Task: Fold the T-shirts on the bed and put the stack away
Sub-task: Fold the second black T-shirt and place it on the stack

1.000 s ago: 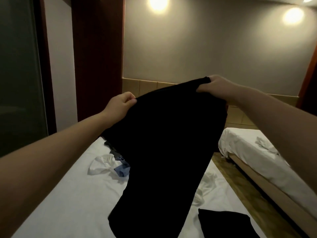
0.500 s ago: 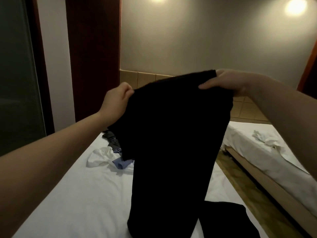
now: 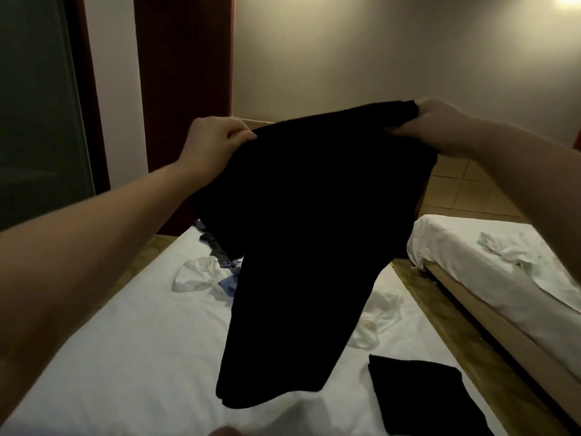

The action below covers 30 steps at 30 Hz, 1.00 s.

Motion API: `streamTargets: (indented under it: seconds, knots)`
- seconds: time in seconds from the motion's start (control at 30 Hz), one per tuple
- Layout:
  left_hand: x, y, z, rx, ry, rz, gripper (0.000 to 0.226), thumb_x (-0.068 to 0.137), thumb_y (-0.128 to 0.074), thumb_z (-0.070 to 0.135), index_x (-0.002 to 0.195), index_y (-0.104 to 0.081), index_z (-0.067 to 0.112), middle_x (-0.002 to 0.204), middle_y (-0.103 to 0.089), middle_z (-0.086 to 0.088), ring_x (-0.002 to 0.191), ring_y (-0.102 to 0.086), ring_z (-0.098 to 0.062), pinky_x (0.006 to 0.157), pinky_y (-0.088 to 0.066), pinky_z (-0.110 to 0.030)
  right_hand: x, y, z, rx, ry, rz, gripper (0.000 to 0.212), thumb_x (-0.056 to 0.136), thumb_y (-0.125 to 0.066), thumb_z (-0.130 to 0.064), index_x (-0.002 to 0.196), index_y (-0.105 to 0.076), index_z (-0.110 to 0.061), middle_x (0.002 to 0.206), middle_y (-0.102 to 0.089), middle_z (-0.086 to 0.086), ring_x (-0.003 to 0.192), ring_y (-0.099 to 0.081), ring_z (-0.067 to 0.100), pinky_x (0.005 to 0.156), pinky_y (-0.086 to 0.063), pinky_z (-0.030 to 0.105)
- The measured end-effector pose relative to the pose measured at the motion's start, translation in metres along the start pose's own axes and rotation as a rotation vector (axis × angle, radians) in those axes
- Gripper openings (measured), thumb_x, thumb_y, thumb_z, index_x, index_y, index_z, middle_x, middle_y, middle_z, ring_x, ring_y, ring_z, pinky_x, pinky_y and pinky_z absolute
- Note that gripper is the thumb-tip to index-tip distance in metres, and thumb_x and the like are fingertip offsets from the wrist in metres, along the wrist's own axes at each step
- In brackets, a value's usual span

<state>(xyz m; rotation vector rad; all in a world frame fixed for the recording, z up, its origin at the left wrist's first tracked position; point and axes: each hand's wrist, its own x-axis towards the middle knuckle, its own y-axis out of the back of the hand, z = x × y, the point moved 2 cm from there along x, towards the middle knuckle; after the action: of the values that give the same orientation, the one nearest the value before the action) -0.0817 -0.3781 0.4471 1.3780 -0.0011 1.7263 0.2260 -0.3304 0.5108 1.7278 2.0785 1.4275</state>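
A black T-shirt (image 3: 301, 234) hangs in the air over the white bed (image 3: 135, 357), its lower end close to the sheet. My left hand (image 3: 213, 143) pinches its upper left corner and my right hand (image 3: 440, 127) grips the upper right corner. A folded black T-shirt (image 3: 421, 394) lies flat on the bed at the lower right. Behind the hanging shirt lie a crumpled white garment (image 3: 198, 273), a blue one (image 3: 229, 283) and a dark grey one (image 3: 212, 242). Another white garment (image 3: 374, 322) lies crumpled at the right of the bed.
A second bed (image 3: 503, 278) with a white sheet and a crumpled white cloth (image 3: 503, 250) stands to the right, across a narrow strip of wooden floor (image 3: 456, 335). A dark red curtain (image 3: 185, 73) and a glass door (image 3: 34, 99) stand at the left.
Both hands spread wider apart and the shirt's top edge stretched out. The hanging lower end swung forward over the sheet. The camera tilted down slightly.
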Motion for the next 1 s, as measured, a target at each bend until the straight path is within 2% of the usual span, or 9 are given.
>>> streamTargets:
  seconds: [0.13,0.2,0.3,0.43,0.5,0.6,0.67,0.8,1.0]
  knots:
    - [-0.001,0.001,-0.004,-0.067,0.086,-0.116,0.024,0.092,-0.053,0.018,0.107,-0.064,0.003,0.098,-0.062,-0.01,0.092,-0.058,-0.019,0.086,-0.045,-0.032,-0.002,0.0,0.007,0.15,-0.153,-0.321,0.027,0.067,-0.079,-0.025,0.091,-0.069,-0.017,0.094,-0.073,0.0,0.077,-0.07,0.008,0.069,-0.056,0.019]
    - [-0.001,0.001,-0.008,-0.094,0.113,-0.169,0.023,0.092,-0.052,0.016,0.108,-0.063,0.004,0.094,-0.06,-0.004,0.088,-0.057,-0.015,0.083,-0.046,-0.028,-0.003,0.003,0.01,0.188,-0.175,-0.381,0.04,0.051,-0.086,-0.031,0.087,-0.073,-0.018,0.09,-0.074,-0.001,0.078,-0.071,0.011,0.066,-0.056,0.021]
    - [0.0,0.0,-0.012,-0.173,0.174,-0.313,0.016,0.093,-0.05,0.013,0.102,-0.062,0.011,0.089,-0.057,0.003,0.085,-0.056,-0.01,0.077,-0.044,-0.022,-0.005,0.004,0.008,0.273,-0.168,-0.428,0.026,0.062,-0.074,-0.022,0.087,-0.069,-0.017,0.08,-0.073,-0.004,0.07,-0.07,0.009,0.056,-0.054,0.019]
    - [0.004,-0.005,-0.02,-0.168,0.179,-0.322,0.011,0.091,-0.053,0.013,0.094,-0.064,0.017,0.092,-0.061,-0.004,0.092,-0.058,-0.019,0.086,-0.045,-0.034,-0.002,0.002,0.017,0.425,-0.123,-0.532,0.063,0.034,-0.094,-0.038,0.09,-0.072,-0.018,0.086,-0.073,0.0,0.072,-0.071,0.012,0.058,-0.056,0.023]
    - [0.007,-0.014,-0.024,-0.165,0.203,-0.324,0.011,0.093,-0.052,0.013,0.096,-0.062,0.013,0.087,-0.059,-0.004,0.08,-0.059,-0.015,0.076,-0.048,-0.028,0.005,-0.006,0.026,0.526,-0.111,-0.523,0.063,0.034,-0.094,-0.036,0.089,-0.073,-0.016,0.082,-0.073,0.0,0.068,-0.07,0.011,0.057,-0.056,0.022]
    - [0.012,-0.04,-0.043,-0.289,0.345,-0.369,0.012,0.097,-0.044,0.012,0.095,-0.056,0.014,0.083,-0.058,-0.001,0.057,-0.059,-0.005,0.053,-0.046,-0.017,0.019,-0.025,0.045,0.653,-0.165,-0.454,0.015,0.068,-0.074,-0.021,0.082,-0.076,-0.015,0.075,-0.072,-0.001,0.063,-0.069,0.009,0.053,-0.054,0.02]
    - [0.016,-0.066,-0.062,-0.378,0.463,-0.375,0.012,0.098,-0.04,0.01,0.1,-0.052,0.011,0.09,-0.058,-0.004,0.068,-0.06,-0.012,0.057,-0.049,-0.021,0.034,-0.038,0.067,0.651,-0.279,-0.379,0.018,0.087,-0.052,-0.011,0.09,-0.07,-0.012,0.075,-0.072,0.0,0.064,-0.069,0.009,0.052,-0.054,0.02]
    - [0.024,-0.121,-0.11,-0.332,0.492,-0.322,0.011,0.096,-0.044,0.007,0.092,-0.053,0.012,0.09,-0.053,-0.016,0.078,-0.052,-0.023,0.067,-0.04,-0.03,0.073,-0.068,0.116,0.596,-0.423,-0.217,0.024,0.087,-0.059,-0.011,0.111,-0.061,-0.013,0.1,-0.069,0.005,0.08,-0.071,0.013,0.064,-0.057,0.025]
    - [0.084,-0.157,-0.142,-0.255,0.421,-0.18,0.012,0.097,-0.043,0.013,0.096,-0.055,0.015,0.081,-0.053,-0.005,0.077,-0.047,-0.021,0.067,-0.036,-0.03,0.141,-0.077,0.136,0.388,-0.186,0.177,0.022,0.087,-0.061,-0.005,0.108,-0.061,-0.01,0.089,-0.065,-0.002,0.065,-0.066,0.003,0.067,-0.054,0.018]
